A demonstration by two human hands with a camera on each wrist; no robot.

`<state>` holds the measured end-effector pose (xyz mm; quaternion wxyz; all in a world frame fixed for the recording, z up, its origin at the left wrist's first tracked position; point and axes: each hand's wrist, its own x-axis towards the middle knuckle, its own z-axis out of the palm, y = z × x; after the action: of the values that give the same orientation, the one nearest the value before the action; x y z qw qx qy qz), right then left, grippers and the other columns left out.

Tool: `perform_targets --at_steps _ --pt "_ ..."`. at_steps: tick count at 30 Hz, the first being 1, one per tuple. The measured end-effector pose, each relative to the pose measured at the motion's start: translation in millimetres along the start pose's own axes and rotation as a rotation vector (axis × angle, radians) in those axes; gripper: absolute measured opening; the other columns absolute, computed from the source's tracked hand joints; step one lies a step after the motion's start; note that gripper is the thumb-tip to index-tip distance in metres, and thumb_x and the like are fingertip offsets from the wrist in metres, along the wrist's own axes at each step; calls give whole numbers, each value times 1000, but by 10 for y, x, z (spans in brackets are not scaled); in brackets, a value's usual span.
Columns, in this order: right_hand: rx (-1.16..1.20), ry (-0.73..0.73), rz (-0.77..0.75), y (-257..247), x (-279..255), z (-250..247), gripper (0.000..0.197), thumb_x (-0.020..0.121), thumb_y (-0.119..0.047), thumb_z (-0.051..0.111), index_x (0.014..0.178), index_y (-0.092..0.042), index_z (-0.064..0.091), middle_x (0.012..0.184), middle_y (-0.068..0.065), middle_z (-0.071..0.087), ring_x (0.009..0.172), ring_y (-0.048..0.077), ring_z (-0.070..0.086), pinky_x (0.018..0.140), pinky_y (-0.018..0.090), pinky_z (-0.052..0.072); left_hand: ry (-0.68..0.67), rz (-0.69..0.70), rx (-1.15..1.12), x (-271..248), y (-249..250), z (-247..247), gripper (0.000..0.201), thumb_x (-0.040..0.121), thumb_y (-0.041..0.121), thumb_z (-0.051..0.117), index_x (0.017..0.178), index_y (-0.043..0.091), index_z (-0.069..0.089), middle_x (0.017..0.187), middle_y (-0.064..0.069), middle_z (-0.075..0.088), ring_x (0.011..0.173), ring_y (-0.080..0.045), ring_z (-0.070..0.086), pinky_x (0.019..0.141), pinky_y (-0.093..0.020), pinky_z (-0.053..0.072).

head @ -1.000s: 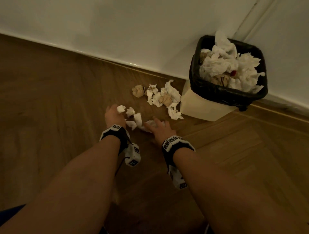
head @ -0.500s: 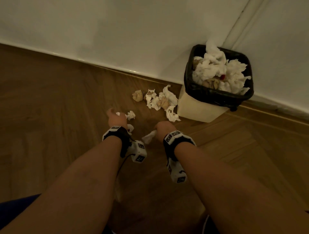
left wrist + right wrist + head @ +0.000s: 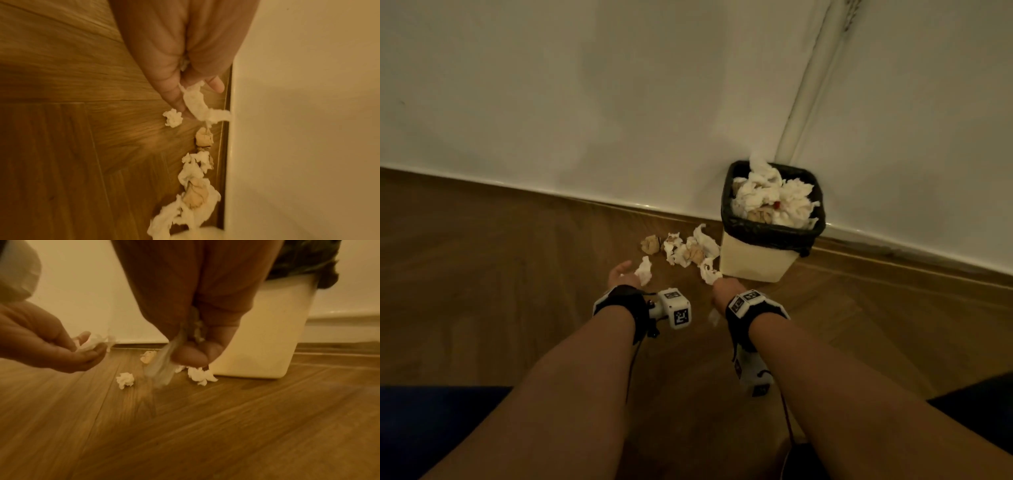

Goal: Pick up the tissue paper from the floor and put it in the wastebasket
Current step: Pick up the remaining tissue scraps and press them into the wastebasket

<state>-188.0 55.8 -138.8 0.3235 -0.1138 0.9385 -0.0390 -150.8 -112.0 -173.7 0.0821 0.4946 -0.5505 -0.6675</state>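
My left hand (image 3: pixel 624 274) hovers above the wooden floor, its fingers pinching a white tissue strip (image 3: pixel 196 104). My right hand (image 3: pixel 722 287) is curled round another tissue (image 3: pixel 163 369), which hangs blurred below the fist. A small tissue ball (image 3: pixel 125 380) lies on the floor between my hands. Several crumpled white and brown tissues (image 3: pixel 688 250) lie along the skirting board, left of the wastebasket (image 3: pixel 753 262). The basket is cream with a black liner and is heaped with tissues. It stands just beyond my right hand.
A white wall (image 3: pixel 619 102) with a skirting board runs behind the basket and the tissue pile. A vertical pipe or moulding (image 3: pixel 804 89) rises above the basket. Bare herringbone wood floor (image 3: pixel 482 274) stretches to the left and right.
Both hands have closed on tissues and lifted off the floor. The head camera has risen and pulled back, so the basket and pile look smaller.
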Motion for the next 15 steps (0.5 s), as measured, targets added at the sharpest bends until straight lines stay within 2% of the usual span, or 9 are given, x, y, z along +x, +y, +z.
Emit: perform_targets --at_steps 3,4,6,8,10,11,13,14,15 --pt "-6 -3 -49 82 -178 -215 38 99 -16 43 133 0 47 136 18 50 123 31 49 100 33 39 -92 23 23 -215 156 136 36 91 -9 43 117 12 54 124 -19 55 70 -23 51 56 -30 43" --pt "-5 19 -55 110 -241 -314 34 98 -18 46 126 -1 54 130 18 55 119 31 53 97 34 42 -128 48 36 -302 246 187 33 91 -9 41 115 10 54 120 -19 56 62 -20 47 50 -28 42" --pt "32 77 -70 168 -330 -563 31 95 -21 50 118 -3 61 124 16 59 114 30 55 95 36 44 -197 116 32 -490 463 336 33 92 -11 34 108 10 53 117 -22 56 60 -23 47 44 -29 42" --pt "73 151 -72 248 -472 -850 32 96 -22 48 121 -5 60 128 15 56 117 30 53 100 37 43 -272 178 30 -700 693 502 42 89 -15 28 109 14 51 108 -25 57 66 -31 52 51 -37 45" --pt "106 244 -71 341 -641 -1153 35 97 -21 45 126 -6 56 133 14 52 122 31 48 105 39 39 -327 227 -7 -923 927 686 44 88 -12 25 112 16 48 87 -16 51 59 -25 44 49 -32 36" --pt "132 307 -75 388 -715 -1297 36 97 -20 43 128 -7 53 136 13 49 125 32 45 107 42 37 -335 252 -35 -1041 1056 786 38 88 -9 27 108 16 46 87 -12 46 59 -21 40 50 -28 33" --pt "189 397 -80 497 -843 -1550 38 97 -21 37 130 -6 49 138 15 45 126 33 43 107 44 34 -343 274 -99 -1305 1312 981 21 88 -2 33 96 15 43 100 -10 41 66 -19 41 62 -30 39" --pt "244 421 -71 554 -879 -1660 39 98 -23 34 130 -5 46 137 17 45 123 34 45 105 43 36 -368 267 -109 -1407 1418 1073 20 88 0 36 101 11 45 108 -12 43 76 -26 47 73 -35 43" --pt "286 458 -41 598 -882 -1747 39 97 -26 33 129 -5 43 134 19 47 119 35 47 101 42 38 -393 259 -80 -1442 1492 1160 29 89 2 37 116 2 46 118 -17 47 93 -34 53 87 -41 43"
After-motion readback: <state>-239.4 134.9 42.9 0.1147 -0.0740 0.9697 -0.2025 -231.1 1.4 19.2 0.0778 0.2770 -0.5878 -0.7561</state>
